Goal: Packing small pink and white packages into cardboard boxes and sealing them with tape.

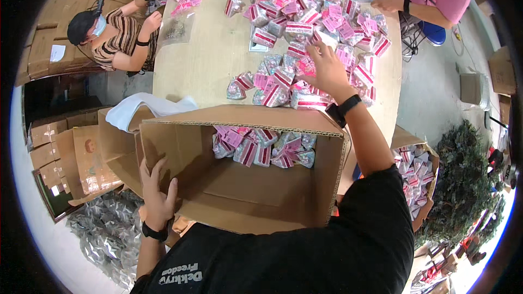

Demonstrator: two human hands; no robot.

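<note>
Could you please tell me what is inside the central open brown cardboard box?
Shiny silver packets with pink labels lie along its far side; anything underneath them is covered.

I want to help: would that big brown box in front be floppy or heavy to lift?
The brown box probably feels stiff, since its walls look straight. It may be light for its size, with much bare space inside. The packets inside could slide if tipped, because they look loosely piled.

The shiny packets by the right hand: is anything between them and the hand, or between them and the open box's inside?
Nothing visible stands between the right hand and the packets near its fingers. Between those packets and the inside of the cardboard box stands the box's far edge.
</note>
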